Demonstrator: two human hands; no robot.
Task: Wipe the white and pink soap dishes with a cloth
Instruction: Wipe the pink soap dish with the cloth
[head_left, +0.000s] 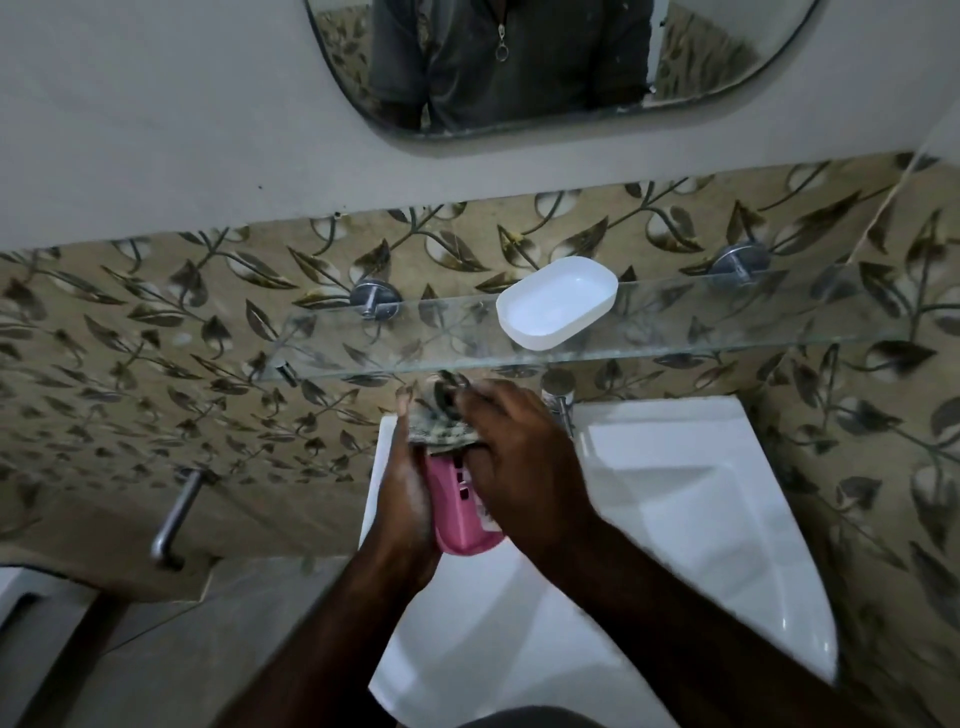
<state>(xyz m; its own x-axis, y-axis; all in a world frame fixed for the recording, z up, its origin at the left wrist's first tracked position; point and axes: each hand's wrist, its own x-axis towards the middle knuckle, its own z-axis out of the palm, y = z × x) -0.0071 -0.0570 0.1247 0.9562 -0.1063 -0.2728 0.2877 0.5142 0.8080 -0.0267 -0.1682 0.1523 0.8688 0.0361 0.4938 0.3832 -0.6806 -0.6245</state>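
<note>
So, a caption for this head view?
Left hand holds pink dish, right hand wipes it with cloth; white dish on shelf.

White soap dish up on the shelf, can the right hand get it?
Probably yes: the white soap dish sits uncovered on the glass shelf just above the right hand, though it holds the cloth.

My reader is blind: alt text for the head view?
The left hand holds a pink soap dish over a white sink; the right hand holds a cloth against it. A white soap dish sits on the glass shelf above.

glass shelf (727, 332), white soap dish (556, 302) on it
</note>
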